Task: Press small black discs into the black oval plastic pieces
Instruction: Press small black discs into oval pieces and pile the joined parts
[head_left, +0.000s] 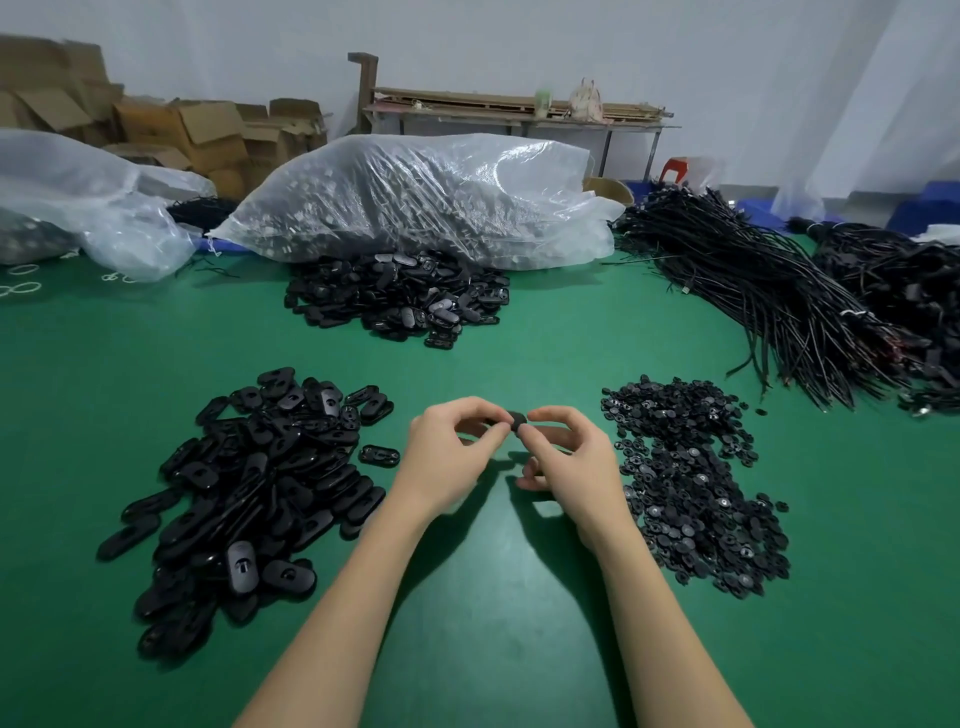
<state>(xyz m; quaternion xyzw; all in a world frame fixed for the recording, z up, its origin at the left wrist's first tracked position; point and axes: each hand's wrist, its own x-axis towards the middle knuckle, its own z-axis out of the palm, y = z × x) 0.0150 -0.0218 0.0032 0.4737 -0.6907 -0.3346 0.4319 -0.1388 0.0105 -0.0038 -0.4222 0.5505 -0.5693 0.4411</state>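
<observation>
Head view: glossy oval piece (511, 420) between fingers (540, 415).

A green table (519, 353) bears oval pieces (249, 499), discs (691, 483), cables (769, 291) (and bags (415, 202)).

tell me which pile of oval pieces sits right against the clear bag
The far pile, touching the big clear bag; the near-left pile lies apart.
</observation>
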